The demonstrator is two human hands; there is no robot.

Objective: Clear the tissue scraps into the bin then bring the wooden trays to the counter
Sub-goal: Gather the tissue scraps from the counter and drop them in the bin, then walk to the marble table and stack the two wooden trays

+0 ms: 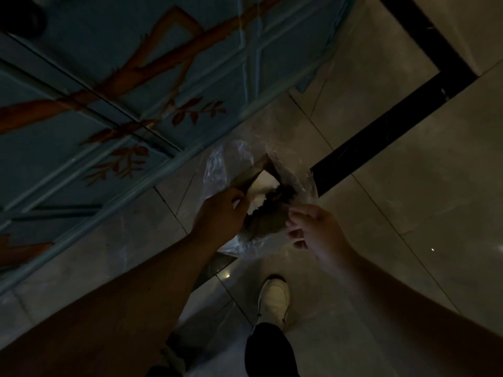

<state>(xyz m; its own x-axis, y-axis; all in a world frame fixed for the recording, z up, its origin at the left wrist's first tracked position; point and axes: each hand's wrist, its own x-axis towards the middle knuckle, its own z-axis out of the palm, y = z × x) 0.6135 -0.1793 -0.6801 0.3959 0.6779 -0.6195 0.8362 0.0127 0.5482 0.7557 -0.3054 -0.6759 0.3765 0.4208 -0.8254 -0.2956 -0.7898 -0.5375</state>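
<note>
The view is dim. A bin lined with a clear plastic bag (217,170) stands on the floor beside a blue cabinet. Over its mouth I hold a brown wooden tray (265,223), tilted. My left hand (220,213) grips the tray's left edge, and my right hand (313,227) pinches its right edge. White tissue scraps (262,185) lie at the tray's far end, above the bin's dark opening. Whether a second tray lies underneath cannot be told.
A blue cabinet front (114,110) painted with orange branches fills the left and top. Glossy grey floor tiles with a black inlay strip (381,126) spread to the right. My white shoe (273,295) is planted just behind the bin.
</note>
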